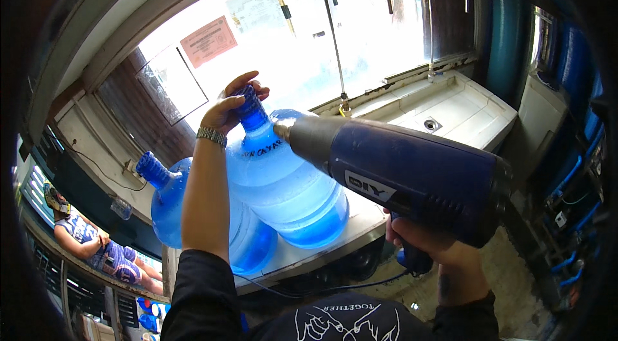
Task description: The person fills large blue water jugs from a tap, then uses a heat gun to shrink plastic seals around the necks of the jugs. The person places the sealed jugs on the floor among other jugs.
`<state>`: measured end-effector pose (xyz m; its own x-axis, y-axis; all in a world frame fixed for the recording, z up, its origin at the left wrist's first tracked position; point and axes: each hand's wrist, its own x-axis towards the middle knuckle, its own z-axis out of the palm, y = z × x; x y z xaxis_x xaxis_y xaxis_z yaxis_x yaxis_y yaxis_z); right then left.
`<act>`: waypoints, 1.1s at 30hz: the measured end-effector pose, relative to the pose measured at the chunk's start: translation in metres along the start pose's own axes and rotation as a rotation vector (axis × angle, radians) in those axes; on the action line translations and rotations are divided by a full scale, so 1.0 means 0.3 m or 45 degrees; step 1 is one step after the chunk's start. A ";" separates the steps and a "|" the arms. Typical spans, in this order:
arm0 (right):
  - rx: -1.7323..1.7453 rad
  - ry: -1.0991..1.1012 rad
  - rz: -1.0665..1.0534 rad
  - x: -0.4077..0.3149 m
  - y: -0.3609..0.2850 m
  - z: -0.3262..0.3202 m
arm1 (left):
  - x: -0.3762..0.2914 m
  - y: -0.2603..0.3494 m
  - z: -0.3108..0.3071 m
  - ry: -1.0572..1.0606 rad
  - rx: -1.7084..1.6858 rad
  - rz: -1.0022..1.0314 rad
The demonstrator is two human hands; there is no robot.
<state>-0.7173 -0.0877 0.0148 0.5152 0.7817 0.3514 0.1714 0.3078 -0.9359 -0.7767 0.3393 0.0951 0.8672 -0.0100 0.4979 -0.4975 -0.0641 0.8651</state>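
A large translucent blue water jug [289, 181] stands on the counter, its shoulder bearing handwritten lettering. My left hand [231, 108], with a metal watch at the wrist, has its thumb and fingers around the blue cap and sleeve [251, 105] on the jug's neck. In my right hand [420, 234] is a dark blue heat gun [410, 177], gripped by the handle. Its metal nozzle [281, 131] points left at the base of the neck, very close to the jug. Another capped blue jug [166, 208] stands to the left, partly hidden by my left forearm.
A white tiled sink [463, 109] with a drain lies beyond the gun. Two gooseneck taps [336, 41] rise before the bright window. The gun's cord [338, 288] runs along the front edge of the tiled counter [357, 225]. A person [91, 239] is at the far left; tall tanks [504, 41] stand right.
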 end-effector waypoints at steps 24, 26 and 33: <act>0.133 -0.150 0.135 -0.004 0.023 -0.028 | -0.008 0.002 0.055 0.096 -0.132 -0.026; 0.153 -0.085 0.003 0.018 0.022 -0.018 | -0.005 -0.003 0.033 0.125 -0.145 -0.092; 0.543 -0.058 0.012 0.082 0.006 -0.024 | -0.065 0.032 0.197 0.921 0.415 0.009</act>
<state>-0.6984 -0.0718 0.0215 0.4757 0.8059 0.3525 -0.2006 0.4896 -0.8486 -0.7970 0.2800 0.0901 0.5779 0.6326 0.5156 -0.3738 -0.3564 0.8563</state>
